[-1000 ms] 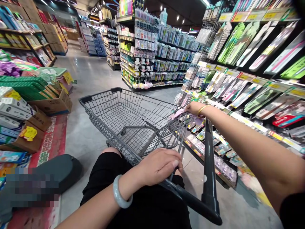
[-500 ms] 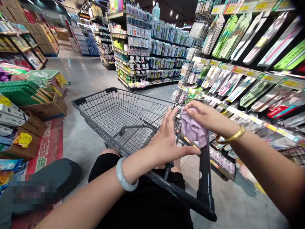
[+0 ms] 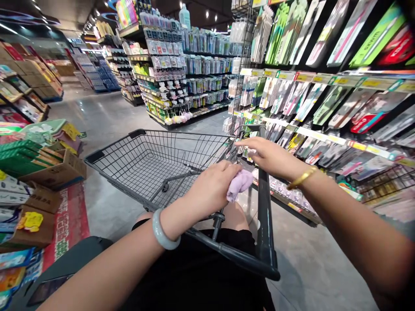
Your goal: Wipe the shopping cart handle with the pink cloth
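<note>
The lilac cloth point(image 3: 240, 185) has passed from your right hand point(image 3: 267, 155) to your left hand point(image 3: 212, 185), so the cloth work now looks to be the left's. At the centre of the frame, your left hand is closed around it, back upward, forearm rising from the lower left. Your right hand holds nothing visible, fingers stretched over the cart handle's point(image 3: 265, 211) far end; whether they touch it, you can't tell.
</note>
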`<state>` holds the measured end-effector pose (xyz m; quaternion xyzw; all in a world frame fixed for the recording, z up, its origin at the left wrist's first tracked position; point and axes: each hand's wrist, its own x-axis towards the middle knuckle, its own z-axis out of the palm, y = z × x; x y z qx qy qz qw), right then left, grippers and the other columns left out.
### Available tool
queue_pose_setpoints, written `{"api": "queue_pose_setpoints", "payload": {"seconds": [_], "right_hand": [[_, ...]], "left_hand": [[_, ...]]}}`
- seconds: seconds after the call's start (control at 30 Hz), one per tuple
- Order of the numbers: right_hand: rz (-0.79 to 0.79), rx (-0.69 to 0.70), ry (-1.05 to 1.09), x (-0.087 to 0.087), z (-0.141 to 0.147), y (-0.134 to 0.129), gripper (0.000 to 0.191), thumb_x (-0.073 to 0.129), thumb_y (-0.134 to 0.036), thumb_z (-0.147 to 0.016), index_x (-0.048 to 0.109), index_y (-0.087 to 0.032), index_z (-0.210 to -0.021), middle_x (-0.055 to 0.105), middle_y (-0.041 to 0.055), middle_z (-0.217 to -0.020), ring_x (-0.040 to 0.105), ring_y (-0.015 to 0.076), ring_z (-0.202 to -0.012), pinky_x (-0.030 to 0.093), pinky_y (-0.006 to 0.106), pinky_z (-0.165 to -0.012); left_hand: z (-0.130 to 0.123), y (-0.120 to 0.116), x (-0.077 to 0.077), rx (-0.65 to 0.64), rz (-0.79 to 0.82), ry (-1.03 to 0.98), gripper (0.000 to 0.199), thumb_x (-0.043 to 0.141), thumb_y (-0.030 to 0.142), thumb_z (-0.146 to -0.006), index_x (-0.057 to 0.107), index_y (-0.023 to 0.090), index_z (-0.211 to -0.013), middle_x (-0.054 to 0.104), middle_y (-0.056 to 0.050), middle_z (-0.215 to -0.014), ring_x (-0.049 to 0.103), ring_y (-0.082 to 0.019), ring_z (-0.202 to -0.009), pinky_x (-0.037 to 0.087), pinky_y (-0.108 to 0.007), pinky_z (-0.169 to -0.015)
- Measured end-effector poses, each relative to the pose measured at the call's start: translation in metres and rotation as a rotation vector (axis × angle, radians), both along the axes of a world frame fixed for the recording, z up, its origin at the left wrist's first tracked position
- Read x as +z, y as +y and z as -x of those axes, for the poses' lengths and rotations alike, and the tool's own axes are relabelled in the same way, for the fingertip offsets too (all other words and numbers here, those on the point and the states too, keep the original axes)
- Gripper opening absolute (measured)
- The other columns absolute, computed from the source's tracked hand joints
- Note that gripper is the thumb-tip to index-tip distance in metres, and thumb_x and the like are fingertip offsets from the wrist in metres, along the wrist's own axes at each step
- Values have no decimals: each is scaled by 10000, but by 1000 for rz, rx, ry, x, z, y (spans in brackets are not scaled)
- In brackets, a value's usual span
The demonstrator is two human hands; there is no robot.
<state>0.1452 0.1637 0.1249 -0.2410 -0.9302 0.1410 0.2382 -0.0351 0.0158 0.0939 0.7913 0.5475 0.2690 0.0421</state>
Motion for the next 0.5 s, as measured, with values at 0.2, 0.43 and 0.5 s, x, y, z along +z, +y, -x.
{"api": "queue_pose_setpoints", "payload": {"seconds": [0.2, 0.43, 0.5], "right_hand": [[-40, 179, -331, 6, 45, 49, 247, 580, -201, -872, 764, -233, -1034, 730, 44, -1070, 654, 192, -972, 482, 339, -915], [-98, 134, -315, 36, 115, 48, 209, 699, -253, -814, 768, -184, -999, 743, 38, -931, 606, 167, -817, 397, 272, -744], [-155, 123, -282, 39, 139, 44, 229, 696, -217, -796, 751, -144, -1007, 732, 56, -956, 582, 171, -831, 378, 264, -741]], "left_hand": [[12, 9, 2, 134, 57, 11, 373, 604, 193, -802, 586, 210, -1173, 626, -74, -1135, 559, -244, -1091, 487, -395, -915], [45, 15, 30, 466, -72, -340, 548, 691, 417, -754, 533, 199, -1232, 676, -59, -1101, 642, -230, -957, 532, -356, -807], [54, 24, 34, 545, 10, -422, 536, 717, 458, -716, 577, 184, -1155, 692, -67, -1047, 653, -243, -938, 543, -347, -766]]}}
